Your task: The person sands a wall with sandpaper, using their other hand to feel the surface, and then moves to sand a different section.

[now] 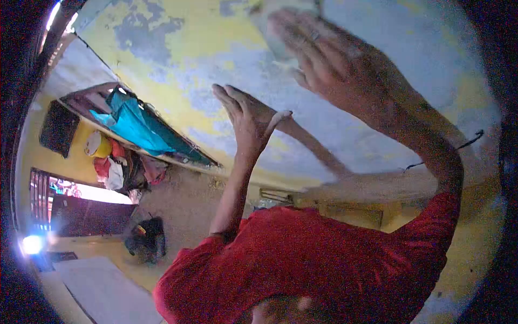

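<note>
My right hand point(334, 59) is raised to the wall point(189, 59), its back toward me. Its fingers lie close together over a pale, flat, sheet-like piece point(278, 46), pressed toward the wall and blurred. A ring shows on one finger. Lower and to the left, my left hand point(248, 116) is held flat by the same wall, fingers stretched out and thumb apart, with nothing in it. The thumb looks whitish, as if dusted. The wall has patchy yellow, white and grey paint, and shadows of my arm fall across it.
A recessed shelf holds a bright blue sheet point(132, 121). Beyond it are a yellow bucket point(97, 144) and hanging cloths point(113, 173). A dark figure or object point(145, 240) is on the far floor, near a pale flat board point(105, 286). A dark wire point(445, 154) sticks out at right.
</note>
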A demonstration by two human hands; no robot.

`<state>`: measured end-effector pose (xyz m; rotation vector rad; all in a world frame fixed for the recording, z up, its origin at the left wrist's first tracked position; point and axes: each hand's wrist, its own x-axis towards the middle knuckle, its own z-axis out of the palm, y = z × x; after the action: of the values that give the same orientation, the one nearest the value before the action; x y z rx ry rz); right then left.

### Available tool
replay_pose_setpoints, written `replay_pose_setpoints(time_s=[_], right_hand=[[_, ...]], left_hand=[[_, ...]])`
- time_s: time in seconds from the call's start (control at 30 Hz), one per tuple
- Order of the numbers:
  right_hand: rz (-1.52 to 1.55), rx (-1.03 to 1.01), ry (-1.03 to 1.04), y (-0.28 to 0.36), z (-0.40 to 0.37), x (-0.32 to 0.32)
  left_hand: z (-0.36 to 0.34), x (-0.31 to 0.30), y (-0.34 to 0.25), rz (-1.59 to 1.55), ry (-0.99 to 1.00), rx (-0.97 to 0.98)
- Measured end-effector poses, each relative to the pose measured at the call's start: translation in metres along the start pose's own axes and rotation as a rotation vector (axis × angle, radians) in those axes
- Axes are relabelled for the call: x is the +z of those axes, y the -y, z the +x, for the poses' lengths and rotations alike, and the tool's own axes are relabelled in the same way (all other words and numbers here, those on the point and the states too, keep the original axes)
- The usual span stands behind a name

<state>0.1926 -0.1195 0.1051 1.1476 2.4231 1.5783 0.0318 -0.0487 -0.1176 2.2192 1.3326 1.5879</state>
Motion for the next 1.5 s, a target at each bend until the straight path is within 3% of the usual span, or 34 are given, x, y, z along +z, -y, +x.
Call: replay_pose_setpoints(time_s=[0.1,0.13,0.23,0.37,0.5,0.57,0.6,0.77,0.83,0.9,0.97,1.03,1.1,1.17,1.23,1.3,1.37,1.5], right_hand=[[0.271,-0.039,-0.046,0.000,0.000,0.028],[0.243,0.099,-0.101,0.004,-0.001,0.029],[0.125,0.017,0.026,0.015,0.002,0.014],[0.106,0.103,0.066,0.003,-0.005,0.012],[0.164,0.032,-0.026,0.001,-0.010,0.022],[0.135,-0.034,0.054,-0.005,-0.008,0.010],[0.206,0.141,-0.025,-0.001,-0.009,0.015],[0.265,-0.024,-0.017,-0.007,-0.010,0.020],[0.055,0.268,-0.109,-0.006,-0.009,0.021],[0.077,0.294,-0.080,-0.002,-0.009,0.026],[0.355,-0.050,-0.036,0.001,-0.010,0.028],[0.289,-0.050,-0.012,-0.002,-0.007,0.021],[0.062,0.275,-0.131,0.006,0.001,0.025],[0.223,0.355,-0.161,0.020,-0.004,0.038],[0.314,0.081,-0.049,0.021,-0.002,0.038],[0.357,0.105,-0.121,0.010,-0.003,0.027],[0.140,0.305,-0.137,0.009,0.004,0.021],[0.250,-0.044,-0.077,-0.009,-0.005,0.014]], left_hand=[[0.001,-0.003,0.003,0.016,0.028,-0.001],[0.000,-0.003,0.004,0.004,0.023,0.011],[-0.001,-0.005,0.003,0.056,0.009,0.041],[0.000,-0.006,0.002,0.032,0.012,0.022],[-0.004,-0.006,0.007,0.064,0.028,0.031],[0.000,-0.007,0.006,0.053,0.024,0.059],[0.001,-0.008,0.004,0.050,0.033,0.029],[0.000,-0.009,0.004,0.036,0.057,-0.016],[0.002,-0.006,0.006,0.044,0.047,0.009],[0.000,-0.006,0.008,0.021,0.039,0.021],[-0.001,-0.006,0.007,0.024,0.044,0.019],[0.000,-0.007,0.008,0.028,0.042,0.020],[0.000,-0.007,0.008,0.045,0.060,0.011],[0.000,-0.006,0.007,0.039,0.059,0.007],[0.001,-0.007,0.007,0.033,0.059,0.012],[0.000,-0.009,0.005,0.042,0.074,-0.005],[0.002,-0.008,0.004,0.061,0.070,-0.002],[0.000,-0.010,0.004,0.056,0.075,0.010]])
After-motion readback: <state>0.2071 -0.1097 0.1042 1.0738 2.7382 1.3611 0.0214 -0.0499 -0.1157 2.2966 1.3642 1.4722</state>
